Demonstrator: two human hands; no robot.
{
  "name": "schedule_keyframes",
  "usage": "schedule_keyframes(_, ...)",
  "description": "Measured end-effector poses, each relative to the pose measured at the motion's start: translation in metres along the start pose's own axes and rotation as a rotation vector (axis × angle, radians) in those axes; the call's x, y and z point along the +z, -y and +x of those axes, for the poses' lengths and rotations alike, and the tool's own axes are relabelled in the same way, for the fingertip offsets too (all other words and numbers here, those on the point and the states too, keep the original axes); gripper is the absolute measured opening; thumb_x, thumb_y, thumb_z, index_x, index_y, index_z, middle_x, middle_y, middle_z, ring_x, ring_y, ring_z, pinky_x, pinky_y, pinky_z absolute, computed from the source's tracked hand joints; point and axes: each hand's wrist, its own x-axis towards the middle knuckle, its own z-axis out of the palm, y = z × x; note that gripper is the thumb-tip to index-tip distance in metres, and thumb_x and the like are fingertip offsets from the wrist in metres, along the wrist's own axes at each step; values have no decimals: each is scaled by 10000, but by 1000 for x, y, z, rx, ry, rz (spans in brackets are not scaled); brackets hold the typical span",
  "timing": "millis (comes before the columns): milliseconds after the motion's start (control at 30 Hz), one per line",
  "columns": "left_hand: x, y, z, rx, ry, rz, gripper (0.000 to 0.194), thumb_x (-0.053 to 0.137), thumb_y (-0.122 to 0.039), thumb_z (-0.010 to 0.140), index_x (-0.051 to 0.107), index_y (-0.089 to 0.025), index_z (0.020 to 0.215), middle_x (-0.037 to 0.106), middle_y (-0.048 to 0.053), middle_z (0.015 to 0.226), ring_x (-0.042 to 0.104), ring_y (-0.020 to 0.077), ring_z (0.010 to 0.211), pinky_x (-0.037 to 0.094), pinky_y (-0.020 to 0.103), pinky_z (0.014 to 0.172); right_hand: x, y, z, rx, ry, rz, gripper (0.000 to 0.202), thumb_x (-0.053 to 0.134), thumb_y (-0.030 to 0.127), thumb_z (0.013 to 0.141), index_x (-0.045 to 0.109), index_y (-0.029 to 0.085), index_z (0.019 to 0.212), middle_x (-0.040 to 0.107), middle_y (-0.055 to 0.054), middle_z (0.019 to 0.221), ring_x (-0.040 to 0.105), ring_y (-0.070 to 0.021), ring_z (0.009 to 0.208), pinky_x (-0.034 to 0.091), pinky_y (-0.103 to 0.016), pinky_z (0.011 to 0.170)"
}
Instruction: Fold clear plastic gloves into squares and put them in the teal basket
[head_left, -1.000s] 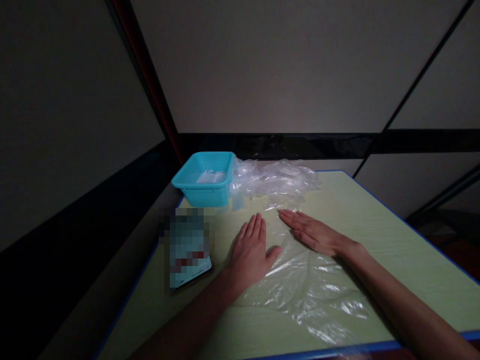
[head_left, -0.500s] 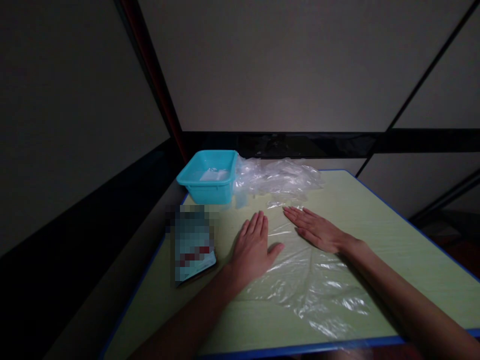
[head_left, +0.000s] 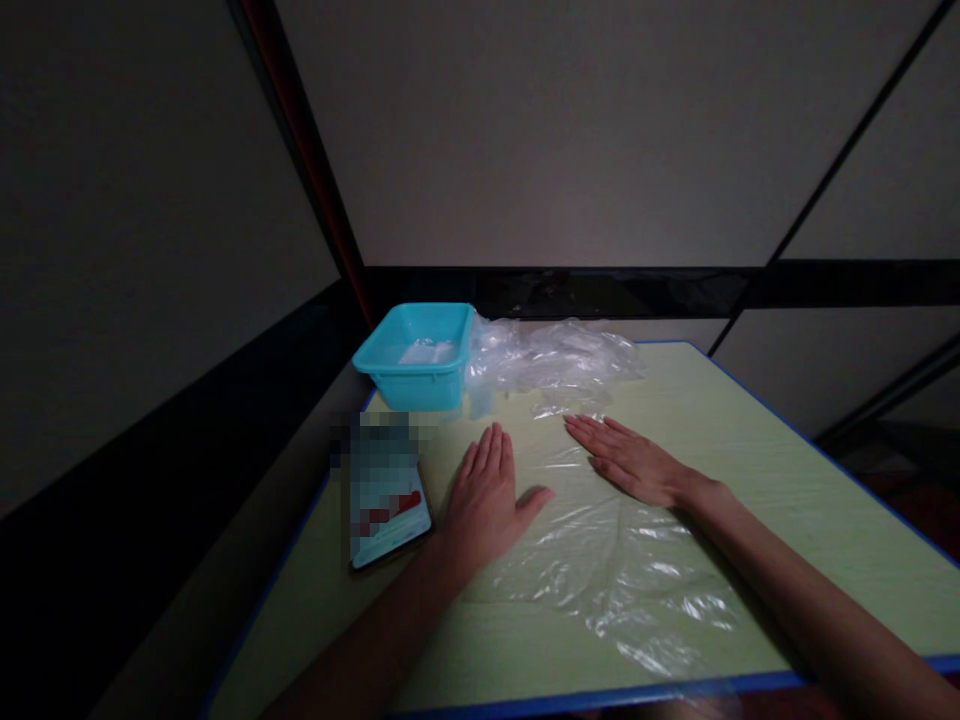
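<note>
— Hands: how are they placed?
— Both are laid flat, fingers extended, on a clear crinkled plastic sheet [head_left: 615, 560] spread on the pale green bench [head_left: 750, 450]; the left hand [head_left: 484, 500] is pressed on its left edge, the right hand [head_left: 630, 460] on its far part.
— Nearby?
— A turquoise plastic tub [head_left: 416, 355] and a phone [head_left: 386, 495] are seen at the left.

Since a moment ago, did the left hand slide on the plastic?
Yes. The left hand slid left across the clear plastic sheet, closer to the phone, which stayed put on the table.
</note>
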Motion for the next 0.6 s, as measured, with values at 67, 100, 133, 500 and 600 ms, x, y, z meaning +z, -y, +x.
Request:
schedule_keyframes(67,-5,-1,1,-26,-5,-2,785,366,-550,830,269,64,1309,223,247,1403,192,301,1310,222,419,1056,0,1,0,7,4,-5,517,205,324,932,40,218,1411,122,-30,1463,140,-184,1331,154,-444,1082)
schedule_keyframes(100,-8,-4,2,-28,-19,-4,778,361,-544,834,267,65,1309,219,248,1404,186,302,1311,222,420,1056,0,1,0,9,2,-7,515,204,326,932,49,217,1411,125,-30,1463,140,-185,1331,155,-445,1081)
schedule_keyframes(133,-11,-8,3,-17,-36,-9,770,353,-540,840,264,62,1311,214,246,1407,179,300,1313,222,418,1057,0,0,0,8,-3,-8,513,205,329,932,56,219,1411,129,-29,1462,140,-185,1331,156,-446,1081)
schedule_keyframes(500,8,-81,23,150,-40,-132,759,243,-551,865,207,35,1346,174,202,1432,120,266,1330,198,380,1071,6,-5,1,-8,8,-34,505,233,359,924,172,198,1399,137,-42,1460,135,-192,1332,158,-441,1082)
schedule_keyframes(600,15,-72,20,145,-44,-98,746,210,-553,871,232,27,1340,218,200,1422,137,258,1329,186,384,1075,5,-4,1,1,-15,-20,513,227,351,924,130,203,1406,144,-36,1459,135,-188,1331,164,-439,1081)
